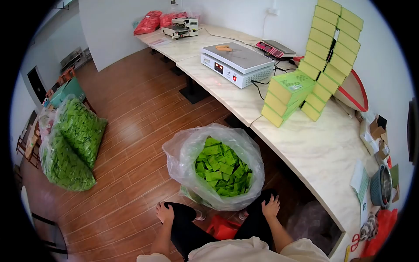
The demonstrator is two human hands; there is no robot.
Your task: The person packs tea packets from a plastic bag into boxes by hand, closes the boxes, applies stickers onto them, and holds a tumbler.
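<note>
My left hand (pixel 165 212) rests on my left knee with its fingers spread and nothing in it. On my right knee lies my right hand (pixel 271 206), also empty, its fingers apart. Between and just beyond my knees stands a large clear plastic bag (pixel 176 155), its mouth wide. Inside it is a heap of small green packets (pixel 223 168). Neither hand touches the bag.
On the marble-look table (pixel 301 150) to my right are stacked yellow-green boxes (pixel 286 94), a white heating plate (pixel 238 63), a scale (pixel 279 49) and a sealing machine (pixel 181 28). Filled bags (pixel 72 144) stand on the left floor. A red object (pixel 222 227) is between my legs.
</note>
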